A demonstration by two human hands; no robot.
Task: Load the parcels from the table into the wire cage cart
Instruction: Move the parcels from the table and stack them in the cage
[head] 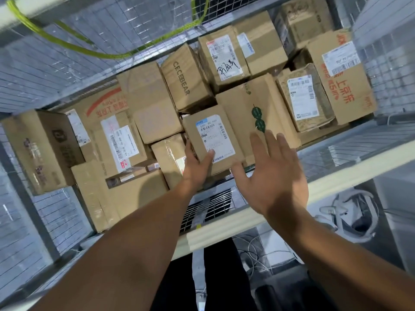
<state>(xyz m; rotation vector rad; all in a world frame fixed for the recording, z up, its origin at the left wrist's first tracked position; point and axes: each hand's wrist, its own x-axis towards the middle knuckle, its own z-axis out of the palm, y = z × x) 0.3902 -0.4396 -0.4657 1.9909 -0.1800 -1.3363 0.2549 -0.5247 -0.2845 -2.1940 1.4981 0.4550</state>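
I look down into the wire cage cart (67,63), which holds several cardboard parcels. My left hand (196,167) grips the near left corner of a small brown box with a white shipping label (213,138), thumb on top and fingers down its left side. This box lies on top of other parcels near the cart's front edge. My right hand (274,176) hovers with fingers spread just right of that box, over a larger carton with a green leaf print (258,108); it holds nothing.
The cart's cream front rail (247,218) runs under both forearms. A box marked CECEBEAR (184,79) and a red-printed carton (341,81) lie further in. A green strap (67,43) hangs on the far mesh. Cables lie on the floor at lower right.
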